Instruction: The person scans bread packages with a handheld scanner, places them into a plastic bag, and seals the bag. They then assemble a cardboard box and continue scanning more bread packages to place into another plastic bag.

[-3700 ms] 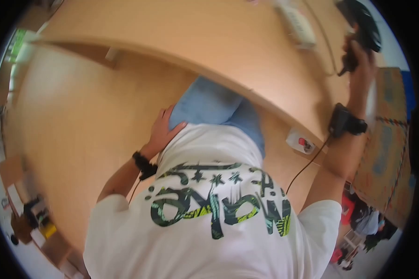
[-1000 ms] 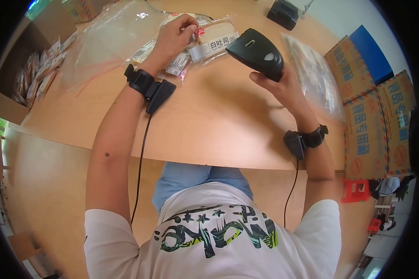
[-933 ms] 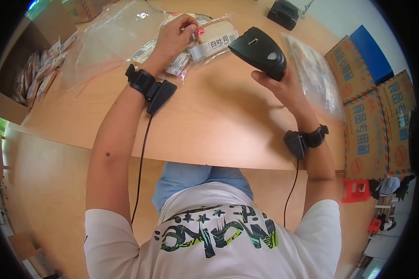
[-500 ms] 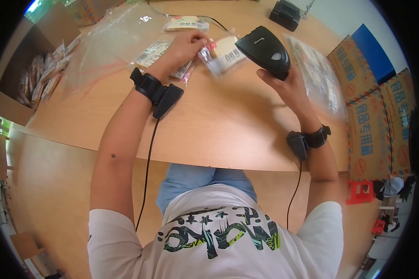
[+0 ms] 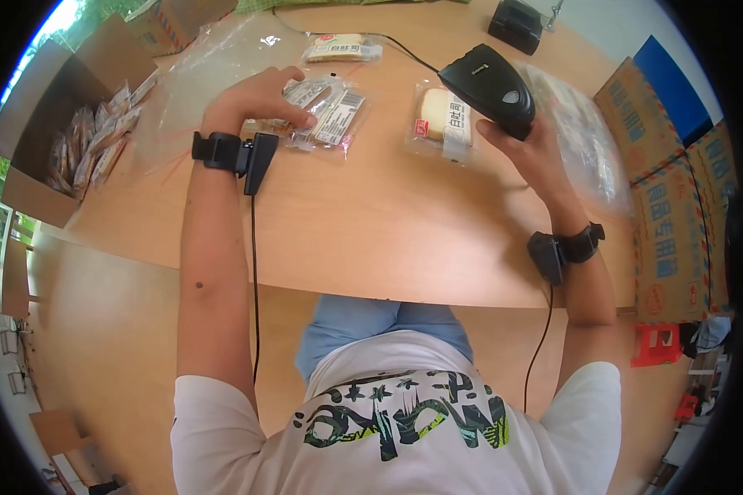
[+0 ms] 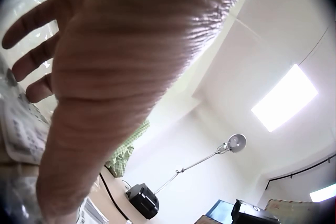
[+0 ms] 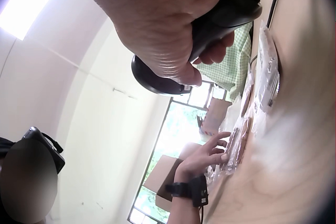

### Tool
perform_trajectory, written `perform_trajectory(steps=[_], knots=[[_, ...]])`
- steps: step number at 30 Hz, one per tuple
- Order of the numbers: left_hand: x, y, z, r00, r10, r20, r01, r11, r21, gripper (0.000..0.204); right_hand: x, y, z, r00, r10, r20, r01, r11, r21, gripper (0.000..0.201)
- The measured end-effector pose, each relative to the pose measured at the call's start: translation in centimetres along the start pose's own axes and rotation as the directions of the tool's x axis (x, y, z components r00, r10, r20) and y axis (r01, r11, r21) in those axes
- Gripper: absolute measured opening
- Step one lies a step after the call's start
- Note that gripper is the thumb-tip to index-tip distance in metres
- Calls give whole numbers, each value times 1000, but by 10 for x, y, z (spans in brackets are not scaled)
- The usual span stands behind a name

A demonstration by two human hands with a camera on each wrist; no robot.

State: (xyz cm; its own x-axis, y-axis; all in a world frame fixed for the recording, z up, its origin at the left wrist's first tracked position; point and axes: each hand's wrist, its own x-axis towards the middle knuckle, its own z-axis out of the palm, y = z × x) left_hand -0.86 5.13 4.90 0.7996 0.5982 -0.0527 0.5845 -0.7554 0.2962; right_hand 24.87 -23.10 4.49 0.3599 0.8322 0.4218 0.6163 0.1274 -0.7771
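In the head view the left hand, fingers spread, is over clear-wrapped bread packs lying on the table; whether it touches them I cannot tell. The left wrist view shows its fingers apart beside clear wrapping. My right hand grips a black handheld scanner, its fingers curled round the handle in the right wrist view. Just left of the scanner lies a wrapped slice of white bread with a white label. Another bread pack lies farther back.
An open carton of wrapped packs stands at the left, with a large clear bag beside it. To the right are another clear bag and cartons. A black stand and a cable are at the back.
The white bread pack has moved right and turned, and the left hand has let go of it and moved back left, opening over the other packs. The right hand still holds the scanner.
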Motion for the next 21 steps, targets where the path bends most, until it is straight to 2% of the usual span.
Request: perform_trajectory(steps=[3,6,9,12,15,16,18,19,21], knots=[[2,-4,2,1000,13,-1,-13,996,-84,104,0,2,0,1000,-8,6,8,1000,-7,27],[6,-16,3,982,-185,29,187,970,-152,105,0,-2,0,1000,-7,10,7,999,-34,27],[2,-18,-3,967,-234,100,247,959,-143,110,0,-1,0,1000,-14,4,14,999,-49,28],[-6,1,-3,994,-99,55,104,990,-100,106,1,0,1,1000,-23,-1,23,999,-45,29],[1,5,1,998,-7,60,14,993,-121,91,0,-3,2,1000,-13,1,13,998,-55,30],[5,2,2,998,-38,56,50,971,-233,83,0,-3,2,1000,-7,1,7,998,-61,30],[12,-8,4,993,-100,58,116,887,-446,67,-1,-4,1,1000,-2,7,2,998,-69,30],[14,-13,6,995,-100,-22,63,768,-638,62,-1,-4,1,1000,0,9,1,997,-73,30],[14,-18,6,974,-147,-171,-94,425,-900,54,-1,-5,1,1000,-2,17,3,998,-58,30]])
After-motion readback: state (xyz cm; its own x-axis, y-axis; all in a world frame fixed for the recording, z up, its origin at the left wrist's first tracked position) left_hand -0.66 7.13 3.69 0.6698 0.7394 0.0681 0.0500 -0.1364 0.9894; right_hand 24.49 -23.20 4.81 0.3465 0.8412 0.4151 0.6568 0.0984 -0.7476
